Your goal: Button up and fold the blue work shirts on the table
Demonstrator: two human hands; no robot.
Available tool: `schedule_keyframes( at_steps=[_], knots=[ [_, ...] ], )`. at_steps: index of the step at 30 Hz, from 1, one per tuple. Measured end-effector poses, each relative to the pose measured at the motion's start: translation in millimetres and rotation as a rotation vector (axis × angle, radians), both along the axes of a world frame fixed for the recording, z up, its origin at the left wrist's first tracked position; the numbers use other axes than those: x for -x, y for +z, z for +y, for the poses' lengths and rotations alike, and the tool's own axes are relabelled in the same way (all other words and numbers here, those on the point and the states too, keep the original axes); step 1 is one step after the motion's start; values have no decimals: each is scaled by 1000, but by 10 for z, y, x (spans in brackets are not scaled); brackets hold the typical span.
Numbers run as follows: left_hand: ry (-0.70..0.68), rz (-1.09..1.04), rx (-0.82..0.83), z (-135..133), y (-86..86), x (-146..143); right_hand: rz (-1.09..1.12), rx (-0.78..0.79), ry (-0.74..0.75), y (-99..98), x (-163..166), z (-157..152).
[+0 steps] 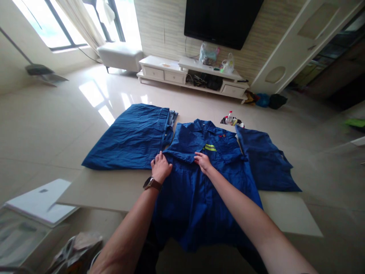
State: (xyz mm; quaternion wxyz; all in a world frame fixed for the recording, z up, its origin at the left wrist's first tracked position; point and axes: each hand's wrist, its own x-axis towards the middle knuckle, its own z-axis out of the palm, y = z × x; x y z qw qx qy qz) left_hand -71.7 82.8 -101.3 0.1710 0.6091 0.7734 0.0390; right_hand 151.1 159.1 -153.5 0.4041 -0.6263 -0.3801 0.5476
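A blue collared work garment [199,190] lies front up before me, its lower part hanging over the table's near edge. It has a yellow-green reflective strip [210,147] and a small red mark on the chest. One sleeve [186,142] is laid across the front from the left. My left hand [161,166], with a watch [152,183] on its wrist, is closed on the sleeve's left end. Near the garment's middle, my right hand [203,161] pinches the sleeve's near edge by its other end. Fabric partly hides the fingertips of both hands.
Folded blue cloth [131,137] lies left on the low pale table [97,190], more blue cloth [268,160] on the right. Beyond stand a white TV cabinet [162,76] and a grey bench [122,57]. A white flat box [40,199] is at lower left.
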Motion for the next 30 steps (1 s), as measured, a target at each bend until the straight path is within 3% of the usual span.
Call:
schedule_keyframes(
  at_steps=[4,8,11,13,16,18,23,27,30],
  knots=[
    [-13,17,26,20,-12,-8,-80,-46,22,132,-189,-96],
    [-34,41,-3,-2,-12,-6,-314,-261,111,249,-588,-446],
    [-108,32,-55,-46,0,-60,-600,-394,229,300,-1125,-925],
    [-243,1,-115,-85,0,-153,-797,-446,257,304,-1584,-1319],
    [-449,-72,-160,-137,-20,-367,-1054,-445,284,247,-2309,-1888],
    [-505,-120,-141,-147,-38,-526,-1175,-420,301,174,-2739,-2158],
    [-447,-211,-183,20,-25,-805,-1291,-472,286,-45,-3436,-2345],
    [-339,-240,-224,389,60,-852,-1314,-493,339,-232,-3636,-2345],
    [-264,-189,-194,807,133,-837,-1271,-545,275,-342,-3683,-2386]
  ],
)
